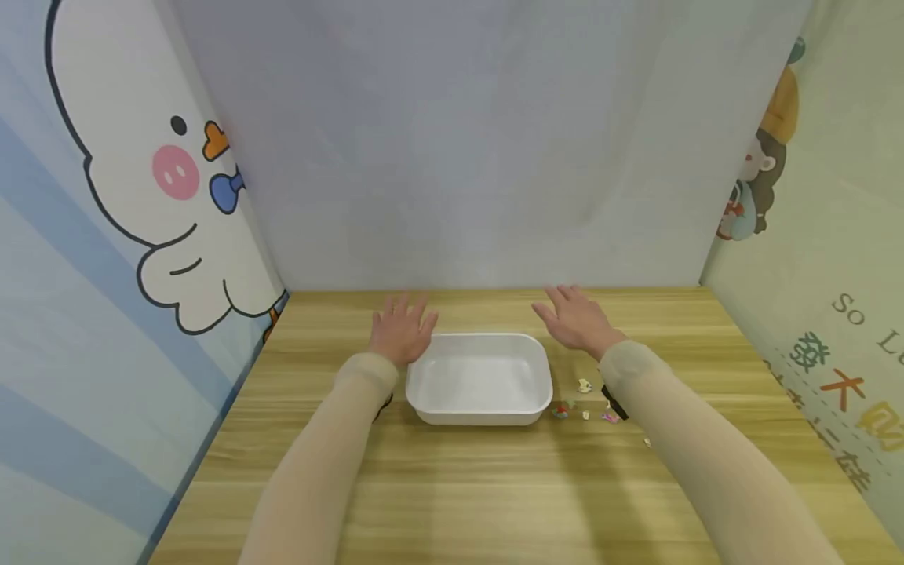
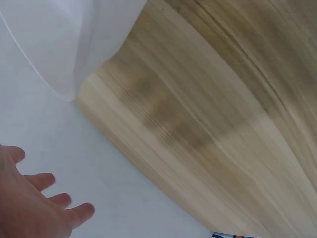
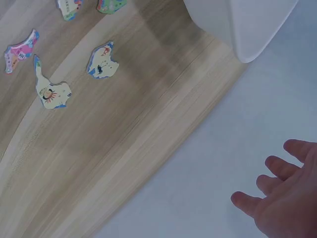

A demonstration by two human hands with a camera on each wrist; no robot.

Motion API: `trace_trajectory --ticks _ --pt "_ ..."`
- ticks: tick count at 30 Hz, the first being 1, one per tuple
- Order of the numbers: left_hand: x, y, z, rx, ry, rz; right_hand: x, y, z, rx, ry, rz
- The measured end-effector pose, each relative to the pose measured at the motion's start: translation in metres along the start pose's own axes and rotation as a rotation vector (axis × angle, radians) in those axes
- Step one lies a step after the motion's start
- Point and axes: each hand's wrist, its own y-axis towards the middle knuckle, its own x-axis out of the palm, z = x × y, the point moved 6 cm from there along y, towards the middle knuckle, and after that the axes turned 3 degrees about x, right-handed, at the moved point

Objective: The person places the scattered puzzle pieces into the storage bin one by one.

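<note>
A white rectangular basin stands on the wooden table, its inside bare. My left hand hovers by the basin's back left corner, fingers spread and straight. Past the back right corner is my right hand, also with fingers stretched out and nothing held. In the left wrist view, the left hand is apart from the basin. The right wrist view shows the right hand likewise apart from it. Small flat printed pieces, one cream and one pink, lie on the table under the right forearm.
The wooden table meets a pale grey backdrop at its far edge. A wall panel with a cartoon duck rises at the left. On the right is a pale green panel with printed characters. Several pieces lie right of the basin.
</note>
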Motion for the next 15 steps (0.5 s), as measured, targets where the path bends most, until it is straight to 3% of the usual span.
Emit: trace_trajectory --ticks 10,15 --pt "0.029 -0.016 -0.037 -0.097 -0.171 -0.057 0.016 -0.011 0.019 -0.030 0.060 -0.011" --pt "0.034 -0.022 -0.043 -0.122 -0.214 -0.091 0.024 -0.017 0.025 -0.017 0.081 -0.016"
